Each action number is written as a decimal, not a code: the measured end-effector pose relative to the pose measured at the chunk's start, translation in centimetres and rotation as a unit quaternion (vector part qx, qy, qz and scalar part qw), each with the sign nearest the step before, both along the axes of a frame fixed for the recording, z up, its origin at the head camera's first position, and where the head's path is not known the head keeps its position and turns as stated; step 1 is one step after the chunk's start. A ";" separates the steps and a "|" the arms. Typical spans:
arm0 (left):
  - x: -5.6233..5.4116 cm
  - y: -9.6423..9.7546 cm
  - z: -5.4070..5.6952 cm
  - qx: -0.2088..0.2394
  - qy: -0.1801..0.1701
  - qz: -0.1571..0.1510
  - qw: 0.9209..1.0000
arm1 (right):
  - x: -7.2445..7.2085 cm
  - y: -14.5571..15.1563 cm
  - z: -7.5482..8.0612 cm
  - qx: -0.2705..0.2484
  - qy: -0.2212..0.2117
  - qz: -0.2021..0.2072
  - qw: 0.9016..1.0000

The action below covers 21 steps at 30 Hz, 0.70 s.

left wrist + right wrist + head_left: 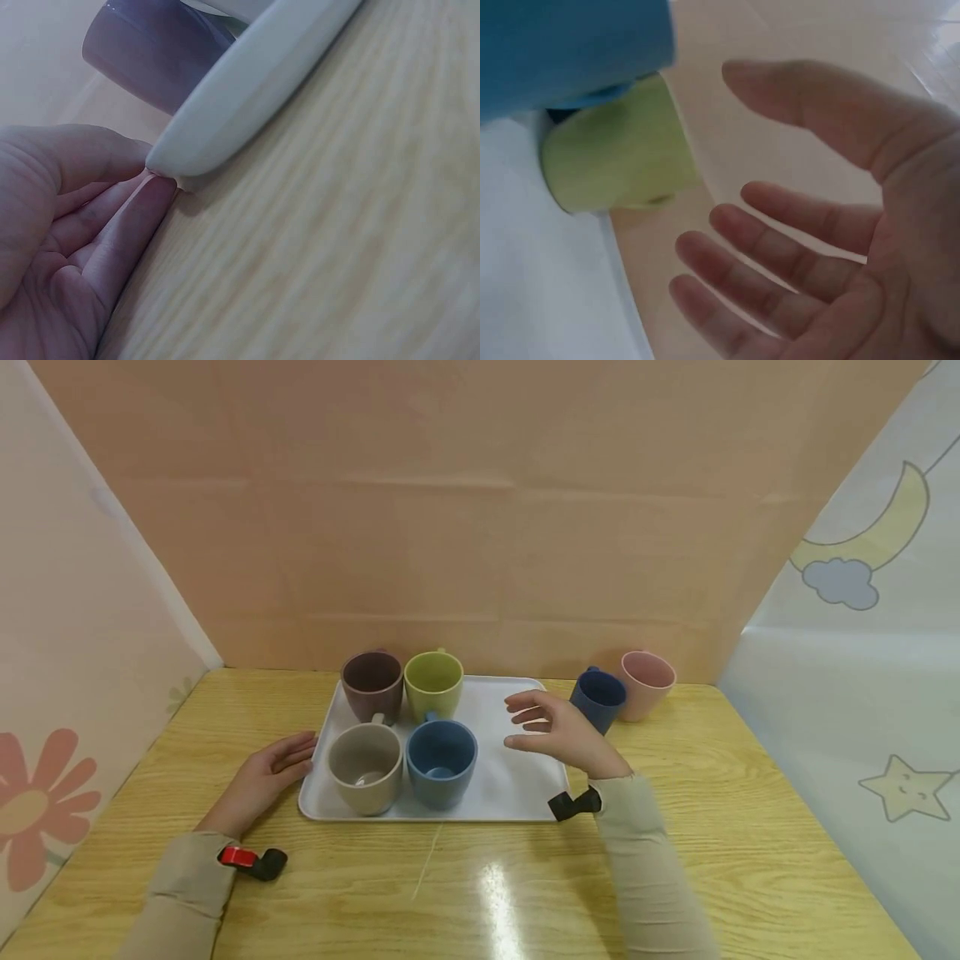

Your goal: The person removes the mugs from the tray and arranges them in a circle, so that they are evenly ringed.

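Observation:
A white tray (517, 777) carries a dark purple mug (372, 697), a yellow-green mug (435, 693), a beige mug (365, 772) and a blue mug (442, 777), all upright. My left hand (258, 781) rests on the table at the tray's left side. Seen from the left wrist, its thumb and finger tips (161, 191) touch the tray's rim (240, 97). Over the right part of the tray, my right hand (558, 731) hovers with spread, slightly bent fingers and nothing in them. To its left in the right wrist view are the blue mug (570, 52) and the yellow-green mug (619, 150).
Beyond the tray's right side, a navy mug (598, 697) and a pink mug (647, 683) stand close together, the navy one partly hidden by my right hand. A brown paper-like wall (450, 527) rises behind the wooden table (360, 893). Patterned panels (847, 693) flank both sides.

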<state>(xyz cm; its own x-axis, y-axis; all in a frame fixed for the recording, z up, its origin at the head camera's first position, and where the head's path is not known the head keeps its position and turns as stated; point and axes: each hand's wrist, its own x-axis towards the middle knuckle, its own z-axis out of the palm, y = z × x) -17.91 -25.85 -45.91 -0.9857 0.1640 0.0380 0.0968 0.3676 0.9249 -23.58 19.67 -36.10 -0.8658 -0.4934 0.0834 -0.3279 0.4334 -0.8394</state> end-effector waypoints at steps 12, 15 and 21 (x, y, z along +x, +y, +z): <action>0.1 0.2 0.0 0.012 0.006 -0.005 1.000 | 0.3 -3.8 -3.1 -0.038 -0.044 0.128 0.990; 0.1 0.2 0.0 0.014 0.007 -0.005 1.000 | 0.5 -4.3 -3.5 -0.054 -0.046 0.135 0.988; 0.1 0.1 -0.1 0.014 0.004 -0.003 1.000 | 0.8 -5.3 -4.0 -0.087 -0.060 0.152 0.983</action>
